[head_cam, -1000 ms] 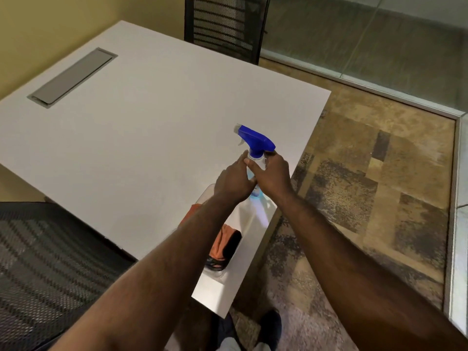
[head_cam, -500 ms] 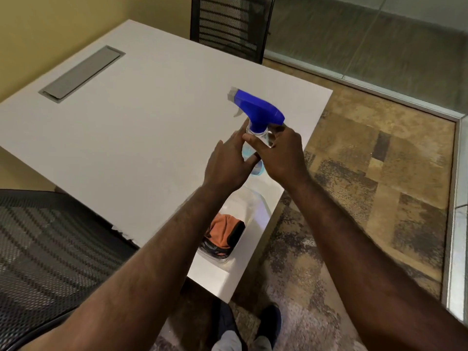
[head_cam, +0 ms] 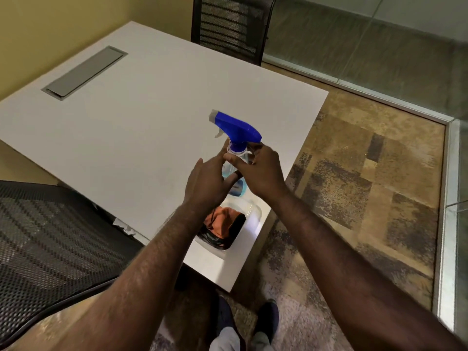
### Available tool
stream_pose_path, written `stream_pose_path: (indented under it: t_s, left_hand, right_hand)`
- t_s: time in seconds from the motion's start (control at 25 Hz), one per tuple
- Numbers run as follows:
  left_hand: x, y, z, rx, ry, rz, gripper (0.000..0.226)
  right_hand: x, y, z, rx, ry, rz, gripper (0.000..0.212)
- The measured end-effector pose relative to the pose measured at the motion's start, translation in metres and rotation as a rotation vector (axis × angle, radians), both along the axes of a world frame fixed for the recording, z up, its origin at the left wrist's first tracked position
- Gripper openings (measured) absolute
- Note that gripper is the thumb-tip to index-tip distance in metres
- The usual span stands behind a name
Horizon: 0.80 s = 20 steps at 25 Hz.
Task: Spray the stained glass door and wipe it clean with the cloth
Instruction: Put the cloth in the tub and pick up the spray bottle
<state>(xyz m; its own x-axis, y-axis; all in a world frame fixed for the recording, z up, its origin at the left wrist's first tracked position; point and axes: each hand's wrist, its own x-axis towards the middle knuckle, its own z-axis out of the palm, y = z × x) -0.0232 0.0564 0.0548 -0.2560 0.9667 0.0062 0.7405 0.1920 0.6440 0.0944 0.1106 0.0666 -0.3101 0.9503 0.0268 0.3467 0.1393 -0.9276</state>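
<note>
A clear spray bottle with a blue trigger head (head_cam: 236,129) is lifted above the white table (head_cam: 141,122), nozzle pointing left. My right hand (head_cam: 258,168) grips its neck and body. My left hand (head_cam: 209,182) is beside it with fingers spread, touching the bottle's lower left side. Under my left forearm an orange and black cloth (head_cam: 222,226) lies in a clear plastic tray (head_cam: 254,211) near the table's front corner. Glass panels with metal frames (head_cam: 379,46) run along the back and the right.
A black mesh chair (head_cam: 50,234) stands at the left front of the table. Another mesh chair (head_cam: 228,24) is at the far side. A grey cable hatch (head_cam: 84,72) is set in the tabletop. Patterned carpet (head_cam: 354,186) covers the floor on the right.
The bottle has risen out of the tray and higher above the table in my right hand. My left hand has loosened from a grip to spread fingers.
</note>
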Motion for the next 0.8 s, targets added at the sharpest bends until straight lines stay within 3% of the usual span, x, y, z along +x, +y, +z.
stream_pose_path:
  t_s: [0.16,0.44,0.6,0.8]
  left_hand:
    - [-0.002,-0.004,-0.031,-0.070,-0.008,0.007,0.046]
    - [-0.006,0.007,-0.067,-0.149,-0.016,-0.052,0.069]
    - [-0.007,0.010,-0.076,-0.157,-0.044,-0.034,0.063]
    - [-0.009,0.008,-0.077,-0.154,-0.038,-0.032,0.061]
  right_hand:
    - [-0.004,-0.007,-0.034,-0.080,-0.035,-0.024,0.038]
    - [-0.008,-0.002,-0.070,-0.156,-0.079,-0.051,0.028]
    - [-0.011,0.001,-0.078,-0.145,-0.097,-0.056,0.035]
    - [-0.019,-0.003,-0.082,-0.127,-0.127,-0.051,0.026]
